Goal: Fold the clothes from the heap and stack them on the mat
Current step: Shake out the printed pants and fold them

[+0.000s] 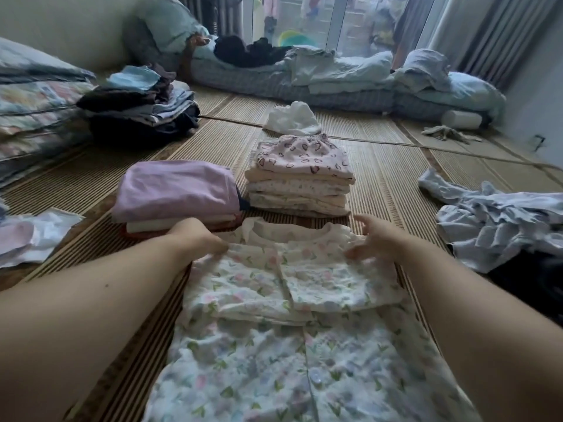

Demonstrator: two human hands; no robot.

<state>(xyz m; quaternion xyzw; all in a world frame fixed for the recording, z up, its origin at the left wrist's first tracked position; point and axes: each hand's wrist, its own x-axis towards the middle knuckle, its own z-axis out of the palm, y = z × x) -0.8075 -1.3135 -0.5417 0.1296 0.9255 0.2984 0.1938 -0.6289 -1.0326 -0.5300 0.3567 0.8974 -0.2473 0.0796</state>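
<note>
A white floral-print cotton garment [292, 300] lies flat on a ribbed woven straw mat [396, 184], directly in front of the person; its long axis runs straight away from the viewer, collar at the far end, hem nearest the body; both sleeves are turned inward and meet near the middle line. The left hand [199, 239] is at the garment's far left shoulder, fingers curled down and pinching the edge of the folded-in sleeve; the right hand [377, 239] is at the far right shoulder, fingers spread and slack, gripping nothing; whether it touches the cloth is too blurred to tell. Both hands are about equally near the collar end, one on each side. Just beyond the collar stands a neat stack of cream folded clothes topped by a heart-print piece [301, 184]; a lilac-topped folded stack [176, 190] sits to its left; a crumpled heap of pale blue clothes [499, 226] lies well apart on the right. The next fold probably goes across the long axis, bringing collar end and hem end together.
</note>
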